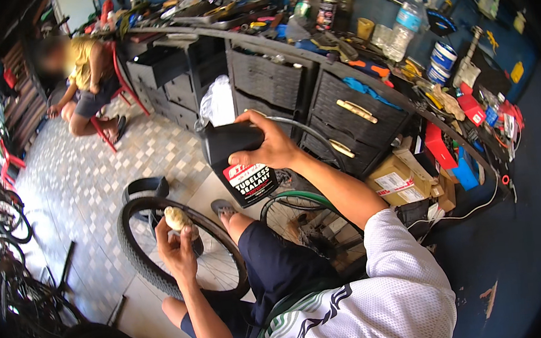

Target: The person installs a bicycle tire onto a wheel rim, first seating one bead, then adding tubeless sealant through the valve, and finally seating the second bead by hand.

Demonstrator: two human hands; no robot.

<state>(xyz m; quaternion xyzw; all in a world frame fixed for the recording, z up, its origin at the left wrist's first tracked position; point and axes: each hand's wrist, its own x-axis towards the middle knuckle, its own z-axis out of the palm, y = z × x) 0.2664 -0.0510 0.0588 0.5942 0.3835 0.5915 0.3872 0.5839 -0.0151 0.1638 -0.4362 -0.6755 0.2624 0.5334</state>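
Note:
My right hand (pixel 268 140) is wrapped around the upper part of a black plastic bottle (pixel 226 146) with a red-and-white label. It holds the bottle up in front of the drawers, slightly tilted. Lower and to the left, my left hand (pixel 178 251) pinches a small cream-coloured, crusted-looking piece (pixel 175 218); its exact kind is unclear. Below that hand, a bicycle wheel with a knobbly black tyre (pixel 135 258) is by my legs. Another spoked wheel with a green band (pixel 295 196) is under my right forearm, partly hidden by my leg.
Dark drawers (pixel 266 79) run beneath a workbench crowded with tools, cans and bottles. Cardboard boxes (pixel 397 180) sit at the right. Several bicycles and tyres (pixel 20 281) crowd the left side. A person in a yellow shirt (pixel 91 62) sits on a red chair at the far left.

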